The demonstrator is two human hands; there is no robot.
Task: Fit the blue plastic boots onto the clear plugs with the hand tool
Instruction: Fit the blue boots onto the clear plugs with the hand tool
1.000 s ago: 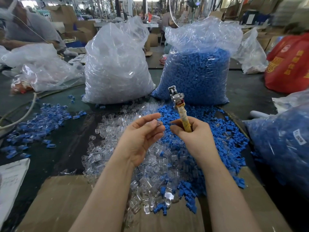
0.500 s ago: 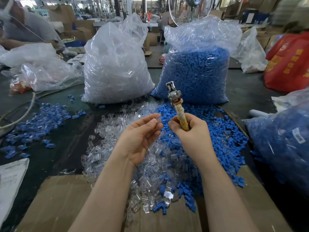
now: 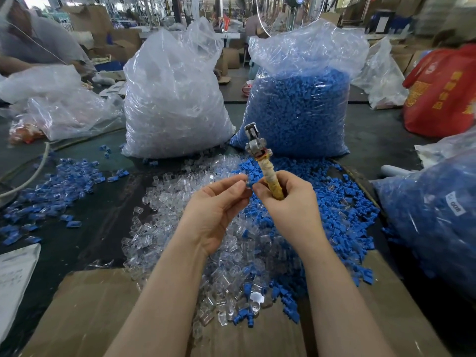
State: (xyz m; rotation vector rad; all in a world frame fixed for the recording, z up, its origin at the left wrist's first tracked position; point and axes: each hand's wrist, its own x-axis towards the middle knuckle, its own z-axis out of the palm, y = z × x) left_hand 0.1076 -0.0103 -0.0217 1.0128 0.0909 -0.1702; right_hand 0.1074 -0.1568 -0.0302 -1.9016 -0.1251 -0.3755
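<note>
Boot pinched at my left fingertips, tool upright in my right fist.

My left hand (image 3: 216,210) pinches a small blue boot (image 3: 248,183) between thumb and forefinger. My right hand (image 3: 288,204) is wrapped round the hand tool (image 3: 265,166), long axis toward 12 o'clock, with its metal head at 1 o'clock from the boot, so I judge the left hand lifts the boot up to it. No clear plug shows in my grip.

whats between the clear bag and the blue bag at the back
Head view: a strip of bare dark table between the clear bag and blue bag.
</note>
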